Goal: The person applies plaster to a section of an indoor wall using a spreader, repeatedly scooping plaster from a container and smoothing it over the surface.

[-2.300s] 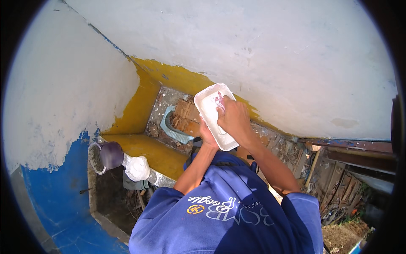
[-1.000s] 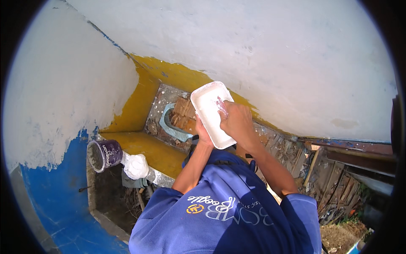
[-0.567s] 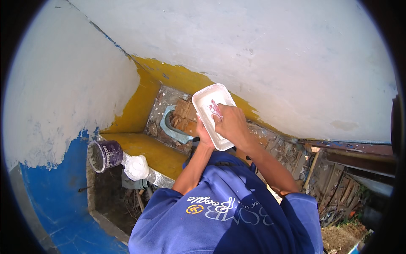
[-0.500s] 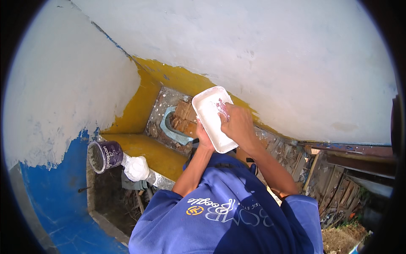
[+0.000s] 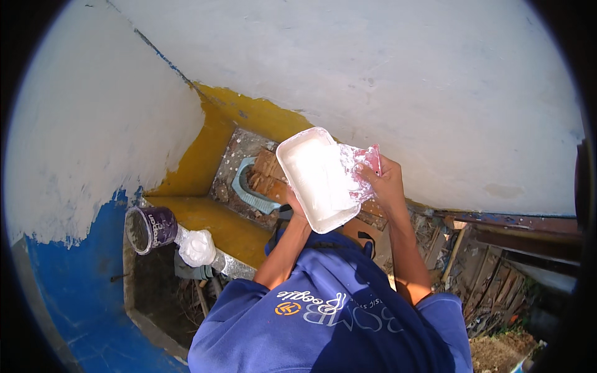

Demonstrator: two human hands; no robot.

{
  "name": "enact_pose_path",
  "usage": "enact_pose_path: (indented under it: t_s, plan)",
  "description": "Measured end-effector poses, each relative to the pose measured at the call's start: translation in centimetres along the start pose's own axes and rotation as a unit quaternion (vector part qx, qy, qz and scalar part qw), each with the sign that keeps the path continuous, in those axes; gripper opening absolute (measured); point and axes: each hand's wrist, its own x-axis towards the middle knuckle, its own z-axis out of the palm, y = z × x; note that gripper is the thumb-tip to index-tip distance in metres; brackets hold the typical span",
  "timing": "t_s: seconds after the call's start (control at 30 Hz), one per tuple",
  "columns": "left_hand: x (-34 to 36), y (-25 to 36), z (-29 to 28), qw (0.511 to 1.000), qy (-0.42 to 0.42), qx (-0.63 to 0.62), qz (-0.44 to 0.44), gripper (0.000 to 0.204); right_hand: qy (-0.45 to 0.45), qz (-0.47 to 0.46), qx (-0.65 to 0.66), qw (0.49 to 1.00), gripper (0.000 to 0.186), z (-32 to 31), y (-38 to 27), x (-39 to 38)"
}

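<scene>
My left hand (image 5: 296,204) is wrapped round the left side of a white rectangular tray (image 5: 288,163), most of its fingers hidden underneath. White paste (image 5: 309,163) covers the inside of the tray. In my right hand (image 5: 387,181) I grip a flat pink scraper (image 5: 368,160), thumb on top. White paste is smeared over the scraper, and its far edge reaches over the tray's right rim. Bright sunlight washes out the middle of the tray.
A purple bucket (image 5: 163,225) and a white plastic bag (image 5: 198,248) stand on a ledge at left. A pale blue squat toilet (image 5: 241,186) lies beyond my left hand. White-coated walls (image 5: 398,74) rise ahead, and piled wood (image 5: 497,283) lies at right.
My right hand has moved right and turned, so the scraper now lies flat across the tray's right side. The tray has tilted slightly in my left hand.
</scene>
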Motion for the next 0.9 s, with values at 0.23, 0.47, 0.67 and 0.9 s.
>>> enact_pose_path:
  t_s: [0.23,0.47,0.67,0.9]
  plan:
    - [-0.2,0.1,0.9,0.999,-0.012,0.038,-0.017,0.073,0.042,-0.057,0.039,0.997,0.013,-0.6,2.2,-0.4]
    - [-0.2,0.9,-0.1,0.995,0.044,0.073,-0.050,0.092,0.063,-0.054,0.067,0.994,0.013,0.1,2.3,0.1]
    - [-1.2,0.4,-1.0,0.992,0.074,0.090,-0.050,0.084,0.064,-0.057,0.121,0.989,0.015,-0.5,2.1,1.8]
    - [-2.2,0.1,-3.1,0.995,0.059,0.010,-0.078,0.079,0.091,-0.070,0.151,0.982,0.019,-1.7,3.9,5.4]
